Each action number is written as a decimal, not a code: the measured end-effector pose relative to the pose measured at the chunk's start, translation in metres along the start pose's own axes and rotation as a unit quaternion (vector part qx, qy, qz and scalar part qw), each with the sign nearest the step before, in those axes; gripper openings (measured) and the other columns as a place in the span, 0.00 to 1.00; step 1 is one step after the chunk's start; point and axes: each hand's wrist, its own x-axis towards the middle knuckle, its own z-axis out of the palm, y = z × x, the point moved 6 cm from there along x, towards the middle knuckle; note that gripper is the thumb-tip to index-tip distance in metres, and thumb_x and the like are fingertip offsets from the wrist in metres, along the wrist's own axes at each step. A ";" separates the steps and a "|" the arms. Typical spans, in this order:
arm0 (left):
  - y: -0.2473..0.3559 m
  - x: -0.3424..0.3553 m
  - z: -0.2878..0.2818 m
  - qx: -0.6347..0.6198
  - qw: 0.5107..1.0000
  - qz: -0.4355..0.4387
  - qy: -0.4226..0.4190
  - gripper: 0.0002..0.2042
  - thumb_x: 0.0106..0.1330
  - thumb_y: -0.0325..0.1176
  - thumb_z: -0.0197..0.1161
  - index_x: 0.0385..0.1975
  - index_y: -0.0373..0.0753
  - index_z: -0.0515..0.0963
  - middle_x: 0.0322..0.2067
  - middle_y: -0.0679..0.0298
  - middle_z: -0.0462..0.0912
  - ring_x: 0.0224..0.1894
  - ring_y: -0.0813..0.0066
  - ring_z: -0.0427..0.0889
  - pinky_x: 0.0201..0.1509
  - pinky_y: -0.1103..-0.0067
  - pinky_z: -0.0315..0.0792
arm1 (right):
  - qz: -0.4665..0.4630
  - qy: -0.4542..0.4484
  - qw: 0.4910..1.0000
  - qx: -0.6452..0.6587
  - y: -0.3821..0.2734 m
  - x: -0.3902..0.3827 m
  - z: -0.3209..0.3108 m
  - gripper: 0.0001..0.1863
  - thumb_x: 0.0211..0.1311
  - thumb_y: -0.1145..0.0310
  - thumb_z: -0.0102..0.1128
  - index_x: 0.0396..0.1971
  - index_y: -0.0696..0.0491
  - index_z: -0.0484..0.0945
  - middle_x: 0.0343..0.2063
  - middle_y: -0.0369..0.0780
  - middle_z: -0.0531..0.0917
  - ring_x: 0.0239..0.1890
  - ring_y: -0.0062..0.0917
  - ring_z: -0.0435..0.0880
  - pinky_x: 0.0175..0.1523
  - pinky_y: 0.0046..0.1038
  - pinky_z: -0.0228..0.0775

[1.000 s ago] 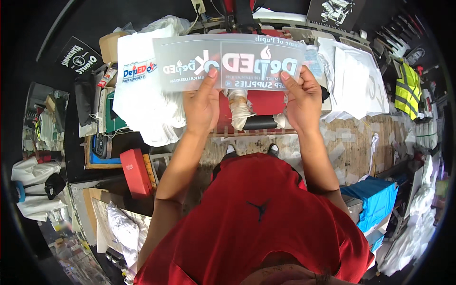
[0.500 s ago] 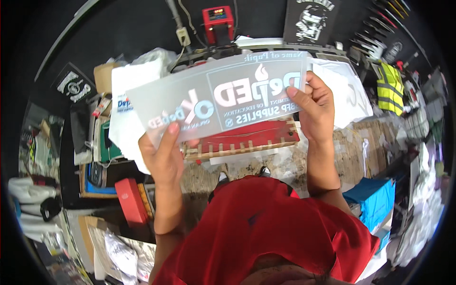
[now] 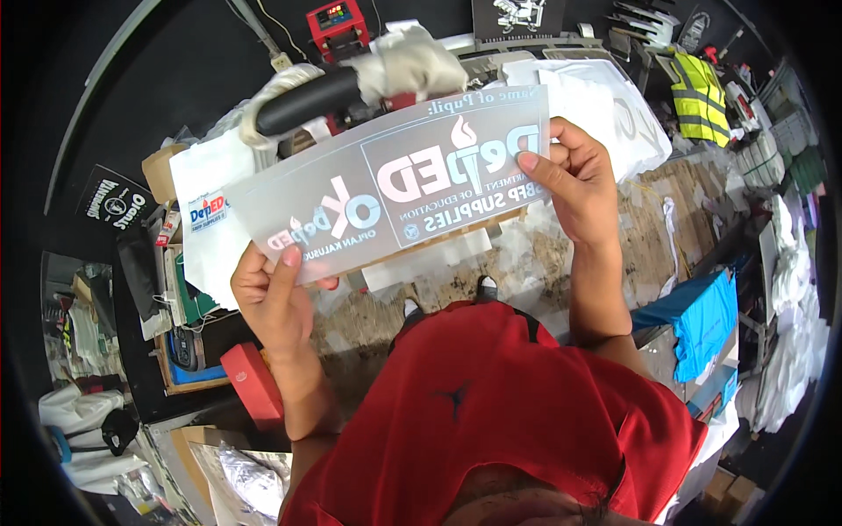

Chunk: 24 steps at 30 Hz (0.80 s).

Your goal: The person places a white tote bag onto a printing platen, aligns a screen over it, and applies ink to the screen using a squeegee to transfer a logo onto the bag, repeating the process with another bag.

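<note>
A translucent printed transfer sheet [image 3: 412,167], with mirror-image lettering and logos in white, red and pale blue, is held up tilted, its left end lower. My left hand [image 3: 276,302] grips the lower left end, thumb on the face. My right hand [image 3: 574,188] grips the right end the same way. Behind the sheet is a red heat press [image 3: 336,26] with a small display and a black bar [image 3: 307,105] wrapped at both ends in whitish material; the sheet hides much of it.
White fabric stacks [image 3: 627,110] flank the press, one carrying a small printed label [image 3: 209,212]. A yellow vest [image 3: 697,96] hangs right. A red box [image 3: 253,386] lies lower left, blue cloth [image 3: 702,316] lower right. My feet stand on a worn wooden floor [image 3: 368,342].
Over the last second my left hand has moved down and to the left, tilting the sheet. The view has shifted, and the wrapped bar now shows above the sheet.
</note>
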 end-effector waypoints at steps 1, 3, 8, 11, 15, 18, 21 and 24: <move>0.003 -0.004 0.003 0.020 1.000 0.004 -0.021 0.10 0.65 0.23 0.59 0.43 0.25 0.76 0.32 0.53 0.84 0.24 0.71 0.83 0.22 0.80 0.76 | -0.003 -0.008 1.000 -0.001 -0.001 -0.002 -0.002 0.11 0.59 0.82 0.61 0.42 0.61 0.78 0.31 0.42 0.87 0.32 0.17 0.84 0.37 0.17 0.74; 0.013 -0.017 0.010 0.060 0.997 0.009 -0.056 0.10 0.65 0.22 0.58 0.44 0.25 0.74 0.32 0.53 0.84 0.23 0.71 0.83 0.22 0.79 0.77 | -0.002 -0.027 1.000 -0.001 0.000 -0.007 -0.011 0.11 0.58 0.82 0.62 0.42 0.61 0.79 0.31 0.42 0.87 0.33 0.17 0.84 0.38 0.18 0.74; 0.008 -0.030 0.003 0.270 0.916 0.087 -0.282 0.16 0.44 0.17 0.57 0.32 0.37 0.88 0.12 0.63 0.79 0.11 0.77 0.76 0.18 0.87 0.64 | -0.050 -0.187 0.971 -0.140 0.001 -0.016 -0.037 0.12 0.39 0.83 0.68 0.29 0.57 0.87 0.43 0.45 0.80 0.42 0.26 0.78 0.47 0.23 0.68; -0.030 -0.042 -0.012 0.330 0.875 -0.094 -0.340 0.22 0.46 0.12 0.52 0.39 0.37 0.87 0.16 0.59 0.82 0.12 0.81 0.76 0.20 0.84 0.69 | 0.079 -0.259 0.924 -0.271 0.024 -0.038 -0.055 0.12 0.45 0.84 0.61 0.28 0.56 0.88 0.29 0.40 0.85 0.32 0.20 0.80 0.40 0.21 0.69; -0.097 -0.064 -0.050 0.306 0.899 -0.152 -0.274 0.22 0.52 0.10 0.50 0.42 0.38 0.85 0.32 0.60 0.88 0.31 0.82 0.84 0.36 0.84 0.76 | 0.254 -0.226 0.916 -0.213 0.097 -0.063 -0.063 0.17 0.46 0.86 0.56 0.36 0.58 0.86 0.33 0.40 0.87 0.35 0.21 0.83 0.41 0.20 0.72; -0.155 -0.074 -0.082 0.350 0.862 -0.277 -0.240 0.19 0.60 0.13 0.51 0.46 0.36 0.83 0.40 0.61 0.87 0.41 0.82 0.82 0.48 0.84 0.74 | 0.256 -0.194 0.924 -0.207 0.163 -0.070 -0.072 0.14 0.52 0.80 0.57 0.40 0.60 0.84 0.35 0.40 0.87 0.36 0.19 0.83 0.44 0.20 0.73; -0.206 -0.081 -0.106 0.284 0.901 -0.262 -0.199 0.18 0.63 0.18 0.49 0.49 0.34 0.81 0.43 0.60 0.86 0.44 0.79 0.81 0.51 0.80 0.74 | 0.360 -0.070 0.919 -0.146 0.226 -0.081 -0.086 0.12 0.56 0.75 0.58 0.40 0.59 0.84 0.34 0.39 0.87 0.35 0.19 0.82 0.44 0.20 0.73; -0.238 -0.080 -0.120 0.227 0.897 -0.324 -0.195 0.15 0.68 0.27 0.50 0.49 0.33 0.80 0.44 0.59 0.85 0.45 0.76 0.81 0.53 0.78 0.72 | 0.361 -0.068 0.905 -0.213 0.272 -0.081 -0.089 0.12 0.58 0.72 0.61 0.40 0.58 0.84 0.33 0.38 0.87 0.34 0.20 0.83 0.44 0.20 0.73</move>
